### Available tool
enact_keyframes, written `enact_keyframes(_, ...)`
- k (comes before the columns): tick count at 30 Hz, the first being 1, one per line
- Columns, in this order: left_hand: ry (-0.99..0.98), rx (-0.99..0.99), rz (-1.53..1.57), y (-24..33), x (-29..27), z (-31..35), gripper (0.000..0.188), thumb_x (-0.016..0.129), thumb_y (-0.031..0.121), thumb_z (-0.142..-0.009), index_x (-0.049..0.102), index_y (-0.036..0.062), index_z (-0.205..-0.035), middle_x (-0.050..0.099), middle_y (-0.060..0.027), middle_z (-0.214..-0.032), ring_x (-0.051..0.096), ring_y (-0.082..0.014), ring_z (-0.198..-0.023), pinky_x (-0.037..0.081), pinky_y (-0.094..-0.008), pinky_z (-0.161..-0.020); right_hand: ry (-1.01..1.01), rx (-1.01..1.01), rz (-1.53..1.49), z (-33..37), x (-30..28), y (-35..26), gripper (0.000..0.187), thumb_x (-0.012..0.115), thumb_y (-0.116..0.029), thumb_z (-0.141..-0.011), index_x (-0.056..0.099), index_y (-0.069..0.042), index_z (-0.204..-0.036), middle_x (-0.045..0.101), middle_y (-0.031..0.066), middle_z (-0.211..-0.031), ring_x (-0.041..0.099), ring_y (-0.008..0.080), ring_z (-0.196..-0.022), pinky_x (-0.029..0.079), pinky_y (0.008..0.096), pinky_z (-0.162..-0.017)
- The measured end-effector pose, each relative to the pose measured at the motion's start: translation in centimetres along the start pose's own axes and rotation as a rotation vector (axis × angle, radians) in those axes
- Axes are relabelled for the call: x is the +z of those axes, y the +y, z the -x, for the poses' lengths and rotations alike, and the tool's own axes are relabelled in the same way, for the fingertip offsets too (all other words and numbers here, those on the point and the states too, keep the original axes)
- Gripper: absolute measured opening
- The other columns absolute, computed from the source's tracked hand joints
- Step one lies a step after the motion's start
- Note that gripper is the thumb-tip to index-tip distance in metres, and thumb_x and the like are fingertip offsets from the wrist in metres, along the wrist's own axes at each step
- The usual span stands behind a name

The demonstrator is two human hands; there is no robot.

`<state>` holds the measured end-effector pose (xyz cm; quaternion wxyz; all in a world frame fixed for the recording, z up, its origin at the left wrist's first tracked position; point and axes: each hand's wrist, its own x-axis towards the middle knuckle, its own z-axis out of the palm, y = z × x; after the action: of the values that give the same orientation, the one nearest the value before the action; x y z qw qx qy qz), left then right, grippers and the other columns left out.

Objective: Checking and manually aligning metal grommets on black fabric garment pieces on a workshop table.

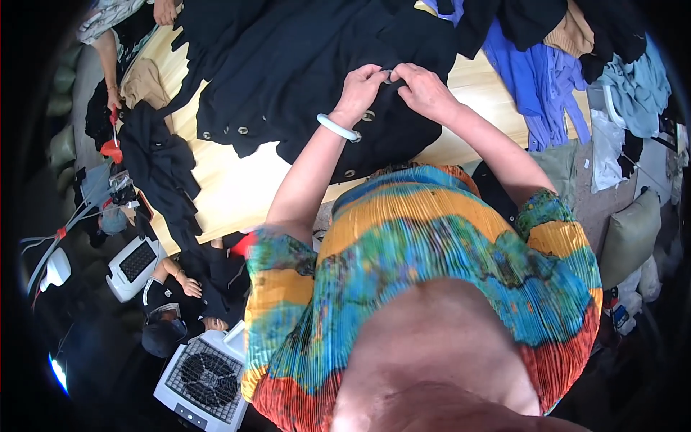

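Observation:
A black garment (288, 79) with several round buttons lies spread over the pale wooden table in front of me. My left hand (360, 92), below a pale bangle (337, 128) on the wrist, is closed in a pinch near the garment's middle. Fingertip to fingertip with it, my right hand (426, 93) pinches too. Between them shows a small greyish button (387, 76), partly covered by the fingers. Just below the hands sits another button (368, 115) on the black cloth, and one more button (350, 173) is close to the table's near edge.
Purple-blue garments (536, 90) and a grey-blue garment (637, 86) lie to the right. At the far left a co-worker's hand (114, 99) holds red-handled scissors (114, 119). A person in dark clothes (176, 302) is at the lower left, beside an air cooler (205, 374).

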<state>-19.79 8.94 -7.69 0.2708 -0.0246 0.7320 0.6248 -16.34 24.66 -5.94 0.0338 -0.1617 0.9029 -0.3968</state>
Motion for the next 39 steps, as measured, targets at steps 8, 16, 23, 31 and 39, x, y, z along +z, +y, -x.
enact_keyframes(8,-0.111,0.136,-0.419,0.1,-0.6,-0.1,0.022,0.050,0.015,-0.081,0.058,-0.0035,-0.089,0.061,-0.0112,-0.081,0.056,-0.0183,-0.073,0.042,-0.0270,-0.068,-0.038,0.007,0.160,0.4,-0.1,-0.2,0.031,0.053,0.002,-0.070,0.049,0.001,-0.101,0.054,0.0171,-0.093,0.053,0.0330,-0.091,0.043,0.0390,-0.079)
enact_keyframes(16,-0.039,0.488,-0.957,0.5,0.2,2.6,0.037,0.054,0.026,-0.075,0.051,-0.0059,-0.093,0.053,-0.0209,-0.091,0.053,-0.0338,-0.088,0.044,-0.0400,-0.077,-0.050,-0.105,0.318,0.4,0.1,-0.8,0.013,0.049,0.001,-0.070,0.049,0.001,-0.083,0.054,0.0166,-0.081,0.054,0.0302,-0.082,0.045,0.0363,-0.075)
enact_keyframes(23,0.072,0.509,-0.970,-1.2,1.0,3.1,0.026,0.051,0.014,-0.074,0.051,-0.0053,-0.092,0.053,-0.0206,-0.086,0.053,-0.0341,-0.083,0.044,-0.0404,-0.074,-0.107,-0.186,0.409,0.5,0.7,-0.4,0.009,0.048,-0.002,-0.071,0.050,0.001,-0.079,0.055,0.0149,-0.078,0.056,0.0274,-0.078,0.046,0.0344,-0.072)
enact_keyframes(31,0.052,0.600,-1.116,-2.5,0.7,2.8,0.011,0.050,0.009,-0.071,0.049,-0.0012,-0.075,0.053,-0.0172,-0.075,0.054,-0.0322,-0.074,0.046,-0.0403,-0.069,-0.133,-0.317,0.570,1.3,2.3,0.2,0.009,0.046,-0.008,-0.073,0.049,-0.001,-0.078,0.054,0.0123,-0.075,0.055,0.0234,-0.072,0.047,0.0306,-0.066)
enact_keyframes(39,-0.059,0.568,-1.131,-1.4,-0.2,3.4,0.012,0.049,0.009,-0.071,0.049,-0.0026,-0.074,0.054,-0.0189,-0.076,0.055,-0.0334,-0.074,0.046,-0.0412,-0.069,-0.053,-0.334,0.460,1.8,2.7,0.9,0.012,0.050,-0.003,-0.069,0.047,-0.002,-0.080,0.050,0.0118,-0.077,0.052,0.0254,-0.076,0.044,0.0332,-0.071)
